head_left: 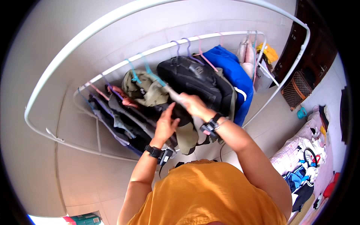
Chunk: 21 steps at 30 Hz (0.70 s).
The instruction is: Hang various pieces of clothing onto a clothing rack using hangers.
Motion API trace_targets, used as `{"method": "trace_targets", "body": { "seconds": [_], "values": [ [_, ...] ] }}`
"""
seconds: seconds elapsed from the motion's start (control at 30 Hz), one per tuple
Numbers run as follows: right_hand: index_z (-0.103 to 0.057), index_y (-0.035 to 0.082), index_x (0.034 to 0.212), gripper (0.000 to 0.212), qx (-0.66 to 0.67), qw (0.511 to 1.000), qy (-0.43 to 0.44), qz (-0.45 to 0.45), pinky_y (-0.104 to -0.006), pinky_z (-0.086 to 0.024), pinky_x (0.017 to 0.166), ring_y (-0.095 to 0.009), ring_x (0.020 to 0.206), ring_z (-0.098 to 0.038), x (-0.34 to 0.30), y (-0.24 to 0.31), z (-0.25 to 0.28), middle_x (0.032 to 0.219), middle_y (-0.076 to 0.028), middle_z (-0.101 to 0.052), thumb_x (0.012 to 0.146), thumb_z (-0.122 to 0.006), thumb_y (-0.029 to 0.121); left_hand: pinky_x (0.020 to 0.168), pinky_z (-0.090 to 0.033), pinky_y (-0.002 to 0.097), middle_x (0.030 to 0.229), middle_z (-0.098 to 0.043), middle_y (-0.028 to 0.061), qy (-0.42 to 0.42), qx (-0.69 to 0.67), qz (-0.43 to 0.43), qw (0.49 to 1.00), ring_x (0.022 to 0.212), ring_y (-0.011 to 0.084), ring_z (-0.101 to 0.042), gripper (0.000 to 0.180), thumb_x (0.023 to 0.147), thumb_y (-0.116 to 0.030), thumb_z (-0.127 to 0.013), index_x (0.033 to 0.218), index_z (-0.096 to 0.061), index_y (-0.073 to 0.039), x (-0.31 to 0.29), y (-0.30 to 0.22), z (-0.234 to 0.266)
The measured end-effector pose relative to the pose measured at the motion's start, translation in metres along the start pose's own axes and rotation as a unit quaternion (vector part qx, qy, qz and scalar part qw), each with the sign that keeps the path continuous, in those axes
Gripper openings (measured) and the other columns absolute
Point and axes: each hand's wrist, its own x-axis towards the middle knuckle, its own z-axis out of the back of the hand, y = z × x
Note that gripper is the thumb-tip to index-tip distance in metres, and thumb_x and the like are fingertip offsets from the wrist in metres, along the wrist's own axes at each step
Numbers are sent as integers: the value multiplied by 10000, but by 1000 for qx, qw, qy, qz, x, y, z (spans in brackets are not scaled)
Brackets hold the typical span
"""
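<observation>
Olive garment (148, 90) hangs just beyond both hands (165, 125).

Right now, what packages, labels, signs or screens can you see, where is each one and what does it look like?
Round logo patch: on the black bag hanging from the rack, small, pale on black.
Teal box: on the floor at the lower left edge, rectangular, with a red part beside it.
No signs or screens show.
</observation>
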Motion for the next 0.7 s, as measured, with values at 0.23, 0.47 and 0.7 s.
{"method": "trace_targets", "body": {
  "seconds": [0.23, 0.47, 0.7],
  "values": [
    [-511, 43, 954, 192, 70, 994, 80, -13, -455, -435, 664, -393, 817, -555, 5, 22, 26, 847, -209, -582, 843, -551, 195, 590, -467, 322, 773, -541, 102, -144, 175, 5, 974, 644, 236, -556, 395, 662, 59, -628, 1033, -538, -46, 6, 0, -4],
    [-430, 20, 1195, 491, -170, 969, -173, -51, -408, -398, 898, -380, 1039, -498, -11, -37, 149, 1108, -212, -530, 743, -613, 79, 612, -472, 333, 832, -523, 135, -160, 91, -11, 983, 678, 281, -556, 378, 729, 10, -617, 1089, -507, -20, 24, -49, -35],
    [-478, 46, 993, 281, -29, 998, 49, -21, -387, -398, 540, -392, 604, -480, 3, -80, 135, 704, -228, -509, 736, -585, 8, 727, -470, 396, 1024, -471, 175, -169, 221, -91, 956, 821, 348, -535, 371, 670, 77, -552, 1023, -537, -37, 64, -54, -51]
  ]
}}
